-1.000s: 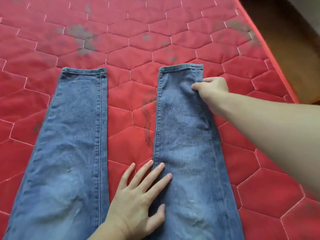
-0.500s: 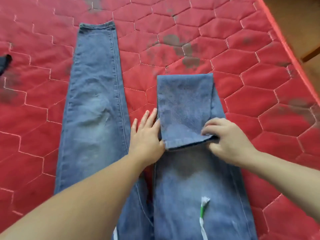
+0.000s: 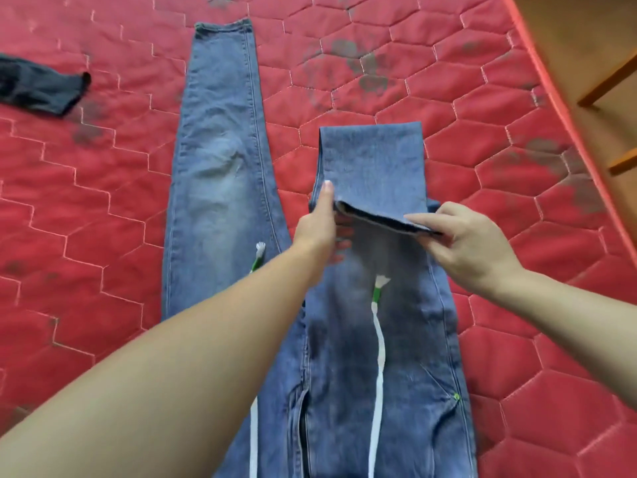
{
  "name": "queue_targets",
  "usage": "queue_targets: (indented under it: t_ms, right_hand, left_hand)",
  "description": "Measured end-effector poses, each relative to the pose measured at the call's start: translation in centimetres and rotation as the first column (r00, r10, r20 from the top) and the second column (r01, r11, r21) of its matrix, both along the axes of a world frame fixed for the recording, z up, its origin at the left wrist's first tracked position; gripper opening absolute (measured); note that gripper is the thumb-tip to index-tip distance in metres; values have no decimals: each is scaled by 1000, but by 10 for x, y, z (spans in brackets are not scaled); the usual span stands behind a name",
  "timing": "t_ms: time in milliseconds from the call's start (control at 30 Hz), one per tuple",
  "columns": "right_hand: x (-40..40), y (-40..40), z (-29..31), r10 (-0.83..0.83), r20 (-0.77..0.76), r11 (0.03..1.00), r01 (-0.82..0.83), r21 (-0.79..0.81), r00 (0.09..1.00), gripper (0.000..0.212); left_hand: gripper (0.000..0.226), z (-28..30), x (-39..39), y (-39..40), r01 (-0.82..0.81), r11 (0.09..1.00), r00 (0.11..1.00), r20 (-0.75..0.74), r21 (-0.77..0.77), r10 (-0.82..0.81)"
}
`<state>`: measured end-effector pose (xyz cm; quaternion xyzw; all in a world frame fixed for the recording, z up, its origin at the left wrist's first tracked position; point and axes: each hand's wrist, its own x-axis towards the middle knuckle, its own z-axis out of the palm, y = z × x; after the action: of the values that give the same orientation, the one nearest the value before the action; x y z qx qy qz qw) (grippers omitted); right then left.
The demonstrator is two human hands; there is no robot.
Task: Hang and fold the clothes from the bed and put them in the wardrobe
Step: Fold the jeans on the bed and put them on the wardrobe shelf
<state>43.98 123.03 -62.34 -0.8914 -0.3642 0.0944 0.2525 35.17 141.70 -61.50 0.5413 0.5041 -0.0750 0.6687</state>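
Head view: a pair of jeans (image 3: pixel 220 188) lies flat on a red quilted bed (image 3: pixel 482 108), legs pointing away from the person, as both hands work the right leg, which is doubled back toward the waist. The right hand (image 3: pixel 472 246) forms a closed grip, thumb on top and fingers beneath, pinching the outer corner of the hem (image 3: pixel 379 219); the left hand (image 3: pixel 320 232) takes the hem's inner corner, thumb lying straight along the fold's edge and fingers tucked under the cloth. The hem sits lifted just above the thigh, directly between the two grips. The other leg lies outstretched just left of the left grip, and two white-and-green drawstrings (image 3: pixel 377 339) trail from the waist below the grips. A dark garment (image 3: pixel 41 91) rests well off to the left. The denim looks fairly heavy and firm yet pliable, likely to hold a crease and not slip; holding both hem corners seems the surest way to keep the fold square, with seams and waistband as sound holds later.
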Motion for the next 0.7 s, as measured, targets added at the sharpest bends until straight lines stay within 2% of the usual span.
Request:
queue_targets:
  t_ms: [33,67,100,167,200,367,533,700]
  right_hand:
    - [-8,-6,2,28,7,1000,-28,4,1000,31]
    - [-18,-13,3,61,14,998,-61,6,998,32]
    - [-29,-22,3,86,13,996,-86,3,996,33]
    - [-52,-40,-3,72,-30,997,-72,11,997,34]
    - [-65,-49,-7,40,-61,999,-39,21,997,34]
    - [-139,-91,-24,-111,-233,993,116,9,966,37]
    - [-216,-118,-23,-246,-335,965,263,8,910,30]
    - [-267,-141,-27,-277,-394,960,274,-65,876,27]
  left_hand:
    - [65,3,-2,-1,-43,980,999,2,-194,44]
    - [58,5,-7,-3,-50,955,998,20,-293,59]
    - [45,4,-13,-6,-21,952,999,36,-307,34]
    - [14,-5,-31,-15,85,971,996,33,-221,-79]
    - [8,-9,-44,-23,127,972,992,26,-197,-125]
    - [12,-31,-131,-65,149,943,988,9,-297,-154]
    - [9,-50,-197,-106,174,933,981,-31,-315,-194]
    - [7,-48,-241,-125,258,928,955,-73,-269,-287]
